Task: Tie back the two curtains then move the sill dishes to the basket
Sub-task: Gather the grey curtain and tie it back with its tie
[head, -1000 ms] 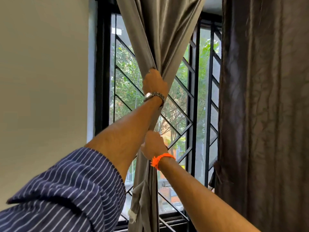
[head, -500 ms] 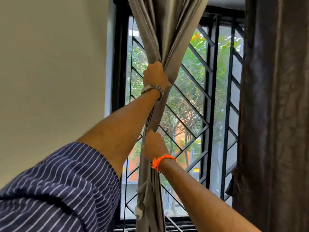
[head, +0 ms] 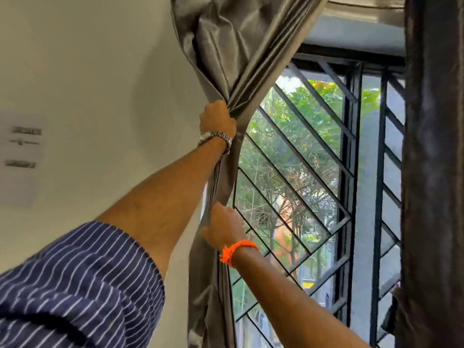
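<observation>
A shiny grey left curtain (head: 233,46) hangs bunched at the left side of the window. My left hand (head: 217,119), with a metal watch on the wrist, grips the gathered cloth high up. My right hand (head: 222,227), with an orange thread band on the wrist, clasps the same curtain lower down. A darker right curtain (head: 431,172) hangs straight along the right edge. No sill, dishes or basket are in view.
A black window grille (head: 301,159) with slanted bars fills the middle, with green trees outside. A pale wall (head: 100,84) lies to the left, with a blurred paper notice (head: 22,159) on it.
Both hands have drawn the grey curtain leftward to the window's edge, uncovering more of the grille. The view has tilted up and to the left.
</observation>
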`<state>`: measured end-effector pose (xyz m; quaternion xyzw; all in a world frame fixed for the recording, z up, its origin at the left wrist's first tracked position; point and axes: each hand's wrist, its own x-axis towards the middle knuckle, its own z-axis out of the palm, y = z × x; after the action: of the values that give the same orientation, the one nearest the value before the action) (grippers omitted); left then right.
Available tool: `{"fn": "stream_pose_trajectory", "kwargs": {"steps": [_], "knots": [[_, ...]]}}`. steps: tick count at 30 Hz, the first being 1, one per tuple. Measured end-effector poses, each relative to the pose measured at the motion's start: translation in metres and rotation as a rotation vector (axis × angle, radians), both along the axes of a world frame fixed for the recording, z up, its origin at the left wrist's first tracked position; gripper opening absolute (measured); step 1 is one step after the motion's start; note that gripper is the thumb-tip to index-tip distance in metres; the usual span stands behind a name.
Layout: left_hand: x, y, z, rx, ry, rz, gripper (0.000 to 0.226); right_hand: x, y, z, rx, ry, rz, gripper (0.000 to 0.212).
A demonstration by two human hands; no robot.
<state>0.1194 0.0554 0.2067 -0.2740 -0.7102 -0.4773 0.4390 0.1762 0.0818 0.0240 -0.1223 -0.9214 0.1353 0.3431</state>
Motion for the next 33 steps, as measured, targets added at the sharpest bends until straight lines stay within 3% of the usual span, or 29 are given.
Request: {"fn": "stream_pose_trajectory", "kwargs": {"steps": [19, 26, 30, 33], "knots": [[-0.084, -0.152, 0.004, 0.052, -0.020, 0.147, 0.027, -0.068, -0.143, 0.016, -0.028, -0.024, 0.194, 0.025], [-0.063, -0.142, -0.009, -0.020, -0.011, 0.116, 0.021, -0.067, -0.143, -0.001, -0.133, -0.005, 0.206, 0.020], [-0.045, -0.122, -0.033, -0.093, -0.038, 0.070, 0.007, -0.064, -0.128, -0.018, -0.199, 0.038, 0.183, 0.018], [-0.029, -0.099, -0.063, -0.169, -0.072, 0.047, 0.017, -0.057, -0.113, -0.033, -0.249, 0.072, 0.150, 0.013]]}}
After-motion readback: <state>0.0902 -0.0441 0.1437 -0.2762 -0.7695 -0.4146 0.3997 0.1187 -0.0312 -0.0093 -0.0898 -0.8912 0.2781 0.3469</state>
